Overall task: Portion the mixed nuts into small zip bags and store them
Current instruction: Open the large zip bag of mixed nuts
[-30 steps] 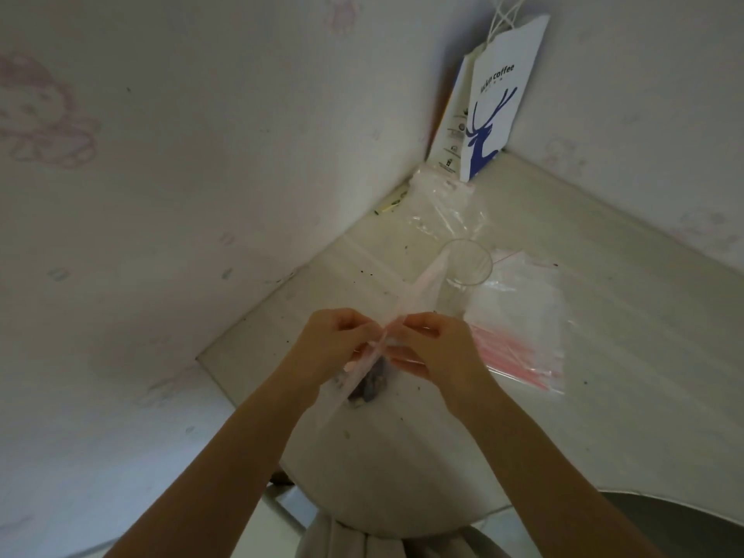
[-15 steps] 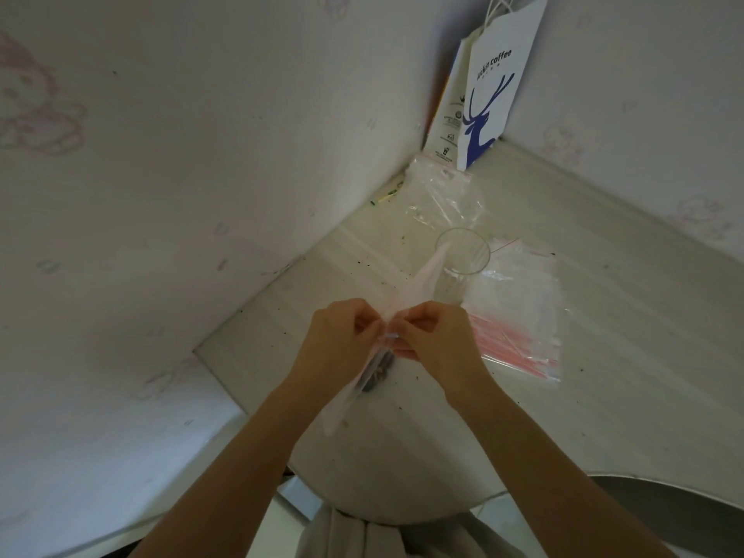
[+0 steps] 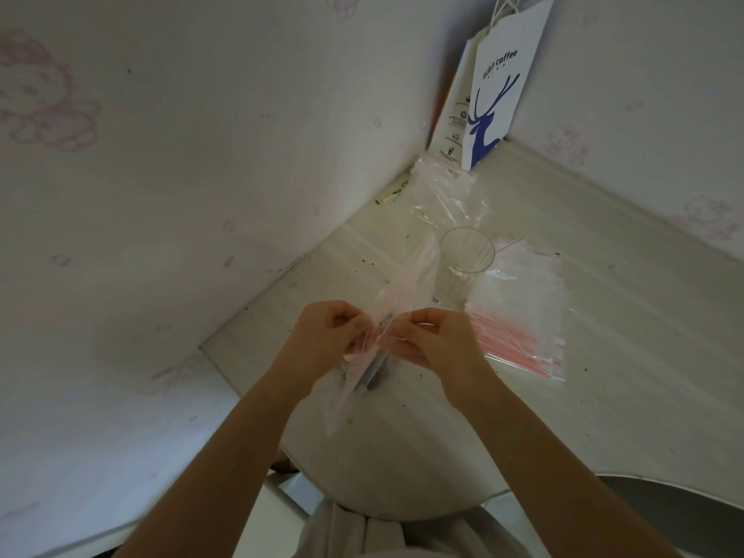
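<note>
Zip bag (image 3: pixel 406 283), held just short of the glass (image 3: pixel 467 251): its long top edge runs from the glass rim back toward me. My left hand (image 3: pixel 322 336) and right hand (image 3: pixel 435 340) pinch that edge side by side, fingers curled, equally near. The nuts (image 3: pixel 372 381) hang below.

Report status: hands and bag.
Left hand, right hand both pinch bag at top edge. Dark nuts inside. Glass behind, not in the way.

The wall (image 3: pixel 201 195) shut in the left side. A glass cup (image 3: pixel 467 251) and a pile of zip bags (image 3: pixel 523 308) stood in the way ahead. The desk (image 3: pixel 624 356) lay open on the right.
</note>
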